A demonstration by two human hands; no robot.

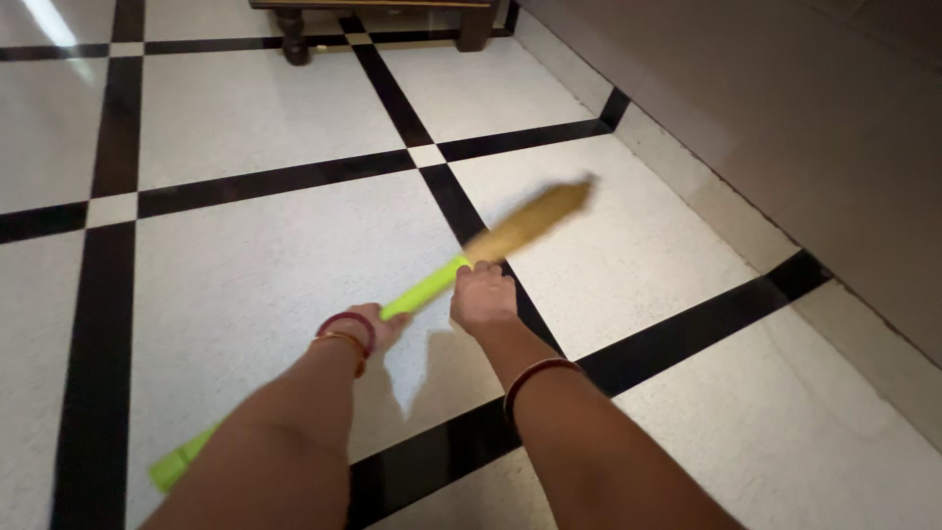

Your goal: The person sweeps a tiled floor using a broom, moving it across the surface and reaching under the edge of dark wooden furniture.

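Sweeping is under way: a broom (446,275) is gripped by both hands, left hand (378,327) and right hand (483,297) closed on its green handle, bristles blurred over the tiled floor (245,275). Steady strokes seem called for.

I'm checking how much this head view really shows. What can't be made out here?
- Broom head: blurred by motion; bristles unreadable.
- Green handle: partly hidden by the left hand, left forearm and right hand.
- Wooden furniture: cut off by the top edge; only legs show.
- Wall: cut off at the right edge.
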